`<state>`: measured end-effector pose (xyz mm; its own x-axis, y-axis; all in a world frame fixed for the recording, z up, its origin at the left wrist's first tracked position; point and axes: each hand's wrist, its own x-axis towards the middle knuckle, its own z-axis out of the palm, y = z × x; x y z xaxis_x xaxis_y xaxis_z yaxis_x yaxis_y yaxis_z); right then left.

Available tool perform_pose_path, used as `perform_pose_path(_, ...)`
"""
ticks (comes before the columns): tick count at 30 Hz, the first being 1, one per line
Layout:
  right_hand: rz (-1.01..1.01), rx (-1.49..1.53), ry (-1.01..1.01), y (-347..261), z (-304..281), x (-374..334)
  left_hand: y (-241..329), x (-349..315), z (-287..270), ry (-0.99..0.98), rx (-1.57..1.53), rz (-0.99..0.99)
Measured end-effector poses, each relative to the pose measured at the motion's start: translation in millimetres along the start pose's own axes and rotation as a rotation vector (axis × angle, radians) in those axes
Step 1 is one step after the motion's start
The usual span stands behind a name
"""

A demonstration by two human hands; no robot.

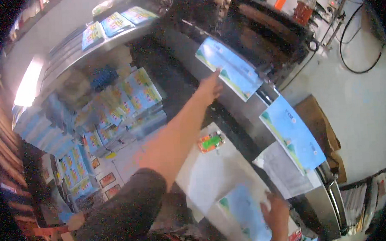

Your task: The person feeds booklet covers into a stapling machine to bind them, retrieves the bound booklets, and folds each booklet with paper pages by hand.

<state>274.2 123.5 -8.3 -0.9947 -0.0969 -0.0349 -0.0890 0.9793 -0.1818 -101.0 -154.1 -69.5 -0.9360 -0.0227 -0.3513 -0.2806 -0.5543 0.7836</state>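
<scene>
My left hand (209, 90) reaches far forward, its index finger stretched to the near edge of a blue printed booklet stack (231, 68) on the machine ledge; the other fingers curl loosely. Low on the right, my right hand (276, 214) has its fingers apart at the right edge of another blue booklet stack (244, 216), which lies on a pale work surface (204, 176). Whether the right fingertips press on it is blurred. Between the two hands, a third blue stack (293, 132) leans along the ledge. A small green-and-orange pack (211, 142) sits near my left forearm.
Piles of colourful booklets (141, 90) fill the left side, with more stacks (75, 170) below. Several sheets (118, 23) lie on a far metal shelf. A white paper (287, 170) hangs by the ledge. Bottles (305, 3) stand far right. Another person's hand (76, 221) shows lower left.
</scene>
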Motion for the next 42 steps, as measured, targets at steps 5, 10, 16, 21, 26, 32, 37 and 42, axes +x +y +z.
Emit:
perform_pose_path(5, 0.073, 0.255, 0.14, 12, 3, -83, 16, 49, 5, -0.064, -0.342, 0.127)
perform_pose_path(10, 0.404, 0.46, 0.116, 25, 20, -122, 42, 34, -10, 0.055, -0.155, 0.14)
perform_pose_path(16, 0.26, 0.471, 0.193, -8, -5, -104, 36, -112, -52, 0.186, -0.24, 0.48)
perform_pose_path(21, 0.151, 0.642, 0.371, -18, -6, -107, 24, -301, -98, 0.161, 0.384, 0.652)
perform_pose_path(26, -0.13, 0.677, 0.283, -95, -38, -86, -41, -426, -99, -0.256, 1.01, 0.414)
perform_pose_path(32, -0.121, 0.548, -0.101, -112, -35, -106, -58, -467, -132, -0.544, 0.63, 0.165)
perform_pose_path(37, -0.361, 0.532, -0.282, -99, 23, -117, -4, -488, -119, -0.725, 1.29, 0.278)
perform_pose_path(42, -0.239, 0.791, -0.078, -125, 42, -139, -50, -478, -126, -0.591, 1.281, 0.231)
